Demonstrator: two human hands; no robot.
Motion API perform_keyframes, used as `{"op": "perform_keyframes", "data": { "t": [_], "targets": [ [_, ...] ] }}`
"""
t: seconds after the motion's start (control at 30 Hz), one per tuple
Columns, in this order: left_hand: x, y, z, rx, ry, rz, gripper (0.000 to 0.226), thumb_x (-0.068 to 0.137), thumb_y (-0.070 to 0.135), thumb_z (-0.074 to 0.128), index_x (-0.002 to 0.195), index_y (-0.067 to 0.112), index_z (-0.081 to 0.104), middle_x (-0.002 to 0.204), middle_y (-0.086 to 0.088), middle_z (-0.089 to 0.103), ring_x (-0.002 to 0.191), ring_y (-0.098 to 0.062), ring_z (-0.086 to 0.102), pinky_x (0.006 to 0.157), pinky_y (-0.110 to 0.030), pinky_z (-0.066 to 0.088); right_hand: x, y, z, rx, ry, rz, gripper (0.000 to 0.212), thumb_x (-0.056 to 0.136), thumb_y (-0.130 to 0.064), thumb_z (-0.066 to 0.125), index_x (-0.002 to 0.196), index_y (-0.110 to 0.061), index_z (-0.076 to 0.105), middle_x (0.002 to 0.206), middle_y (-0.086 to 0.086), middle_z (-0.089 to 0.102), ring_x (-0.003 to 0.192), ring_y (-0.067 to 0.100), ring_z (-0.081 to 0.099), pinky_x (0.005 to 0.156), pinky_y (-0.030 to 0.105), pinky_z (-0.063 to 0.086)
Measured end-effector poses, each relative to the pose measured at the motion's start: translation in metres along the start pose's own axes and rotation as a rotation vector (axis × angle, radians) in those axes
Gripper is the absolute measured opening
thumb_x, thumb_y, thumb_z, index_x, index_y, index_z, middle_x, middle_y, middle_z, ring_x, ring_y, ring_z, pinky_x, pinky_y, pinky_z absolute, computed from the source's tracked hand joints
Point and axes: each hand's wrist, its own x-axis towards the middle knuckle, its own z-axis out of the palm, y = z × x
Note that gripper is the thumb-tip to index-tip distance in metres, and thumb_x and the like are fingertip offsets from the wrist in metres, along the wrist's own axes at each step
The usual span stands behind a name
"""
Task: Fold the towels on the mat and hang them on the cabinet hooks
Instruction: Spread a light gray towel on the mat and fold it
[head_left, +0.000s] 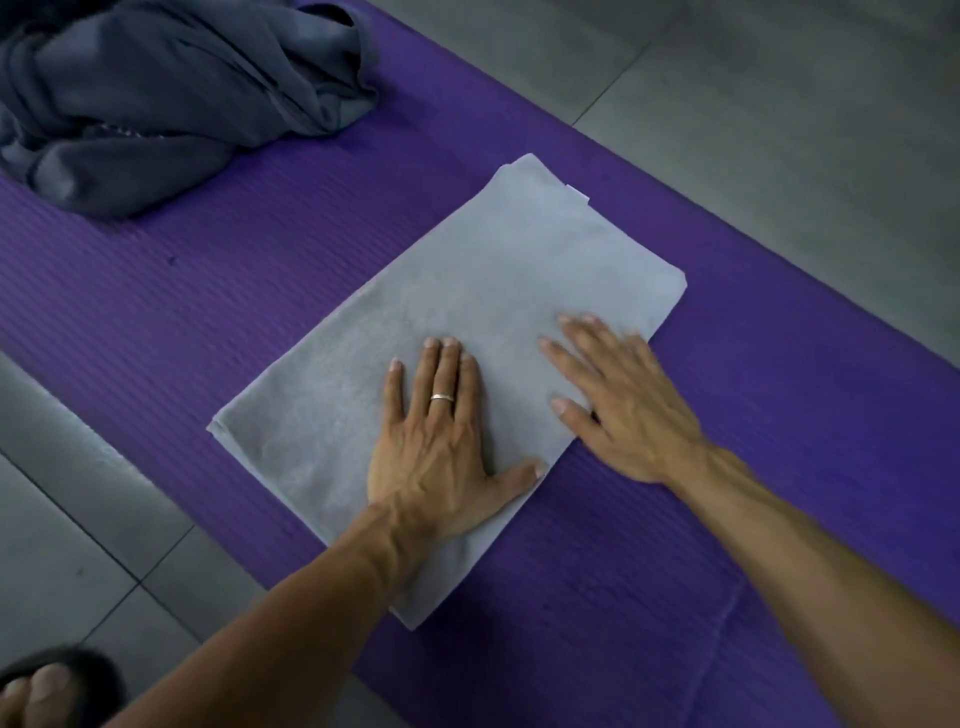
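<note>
A light grey towel (467, 332) lies folded into a long rectangle on the purple mat (208, 312), running from about seven o'clock up toward one o'clock across the middle of the view. Its top surface looks smooth and flat, with layered edges showing at the near-left corner and a small white tag poking out at the far end, around one o'clock.

The left hand (436, 441) rests flat on the towel's near half, fingers straight and close together, thumb out to the side, a ring on one finger; its grip is spread and pinches nothing. The right hand (618, 395) lies palm down over the towel's right edge, fingers straight and fanned, half on cloth and half on mat. It is slightly blurred.

At eleven o'clock a heap of darker grey towels (156, 98) sits crumpled on the mat, cut off by the top and left borders; how many pieces it holds is hard to tell.

Grey floor tiles (779, 104) surround the mat. At seven o'clock, a foot in a dark sandal (47, 686) is cut off by the corner.
</note>
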Motion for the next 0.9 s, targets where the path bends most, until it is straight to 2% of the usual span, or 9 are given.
{"op": "perform_keyframes", "data": {
  "t": [0.13, 0.27, 0.4, 0.53, 0.6, 0.63, 0.7, 0.77, 0.9],
  "targets": [
    [-0.009, 0.001, 0.0, 0.007, -0.035, 0.058, 0.121, 0.069, 0.092, 0.021, 0.151, 0.011, -0.015, 0.159, -0.009, -0.02, 0.144, -0.023, -0.026, 0.115, -0.053, -0.015, 0.001, 0.055, -0.016, -0.019, -0.101, 0.327, 0.076, 0.09, -0.073, 0.006, 0.154, -0.033, -0.004, 0.162, -0.008, -0.015, 0.148, 0.011, -0.015, 0.119, 0.054, -0.003],
    [-0.034, 0.001, 0.01, 0.016, -0.021, 0.148, 0.113, 0.072, 0.084, 0.03, 0.154, 0.012, 0.0, 0.162, -0.012, -0.003, 0.148, -0.026, -0.01, 0.118, -0.055, -0.003, 0.015, 0.057, -0.034, -0.014, -0.152, 0.47, 0.07, 0.097, -0.064, 0.014, 0.155, -0.029, -0.002, 0.163, -0.004, -0.013, 0.149, 0.02, -0.012, 0.118, 0.054, -0.005],
    [-0.062, -0.004, 0.021, 0.005, 0.049, 0.213, 0.087, 0.087, 0.068, 0.032, 0.151, 0.011, 0.015, 0.159, -0.013, 0.019, 0.148, -0.03, 0.013, 0.118, -0.056, 0.011, -0.007, 0.015, -0.029, 0.113, 0.001, 0.4, 0.055, 0.103, -0.041, 0.032, 0.153, -0.02, 0.023, 0.164, 0.004, 0.004, 0.15, 0.021, -0.002, 0.12, 0.047, 0.002],
    [-0.075, -0.005, 0.016, -0.137, 0.153, 0.23, 0.045, 0.093, 0.039, 0.038, 0.125, 0.013, 0.057, 0.139, -0.01, 0.054, 0.136, -0.03, 0.043, 0.111, -0.051, 0.03, -0.036, 0.0, -0.025, 0.17, 0.009, 0.267, 0.057, 0.098, -0.026, 0.047, 0.152, -0.018, 0.029, 0.163, 0.004, 0.011, 0.15, 0.018, 0.006, 0.121, 0.043, 0.009],
    [-0.072, -0.005, -0.001, -0.34, 0.188, 0.121, 0.029, 0.095, 0.03, 0.038, 0.106, 0.016, 0.061, 0.105, -0.003, 0.069, 0.11, -0.027, 0.063, 0.101, -0.038, 0.047, -0.038, 0.002, -0.029, 0.14, 0.037, 0.238, 0.064, 0.091, -0.022, 0.055, 0.151, -0.019, 0.031, 0.162, 0.005, 0.015, 0.15, 0.018, 0.009, 0.12, 0.044, 0.012],
    [-0.068, -0.006, -0.013, -0.439, 0.163, 0.043, 0.021, 0.097, 0.027, 0.039, 0.1, 0.018, 0.058, 0.084, 0.002, 0.067, 0.089, -0.025, 0.068, 0.087, -0.03, 0.053, -0.035, 0.003, -0.032, 0.129, 0.052, 0.231, 0.066, 0.089, -0.021, 0.057, 0.15, -0.019, 0.032, 0.161, 0.005, 0.017, 0.15, 0.019, 0.009, 0.12, 0.045, 0.014],
    [-0.058, -0.014, -0.034, -0.556, 0.063, -0.054, 0.01, 0.098, 0.025, 0.044, 0.092, 0.023, 0.051, 0.061, 0.006, 0.055, 0.062, -0.02, 0.06, 0.059, -0.022, 0.043, -0.026, 0.002, -0.039, 0.115, 0.063, 0.23, 0.066, 0.088, -0.022, 0.06, 0.149, -0.02, 0.034, 0.161, 0.005, 0.018, 0.15, 0.019, 0.009, 0.119, 0.046, 0.015],
    [-0.05, -0.025, -0.05, -0.637, -0.03, -0.094, 0.012, 0.098, 0.026, 0.046, 0.087, 0.025, 0.051, 0.068, 0.003, 0.059, 0.065, -0.016, 0.057, 0.058, -0.025, 0.04, -0.011, -0.004, -0.045, 0.096, 0.074, 0.211, 0.065, 0.089, -0.016, 0.06, 0.149, -0.022, 0.035, 0.161, 0.005, 0.019, 0.15, 0.021, 0.009, 0.117, 0.046, 0.017],
    [-0.043, -0.043, -0.063, -0.765, -0.138, -0.135, 0.012, 0.098, 0.03, 0.048, 0.094, 0.029, 0.059, 0.085, 0.005, 0.066, 0.081, -0.013, 0.062, 0.073, -0.034, 0.052, 0.014, -0.018, -0.049, -0.01, 0.057, 0.138, 0.06, 0.086, 0.006, 0.051, 0.139, -0.021, 0.051, 0.156, 0.005, 0.032, 0.148, 0.023, 0.019, 0.114, 0.043, 0.02]
  ]
}}
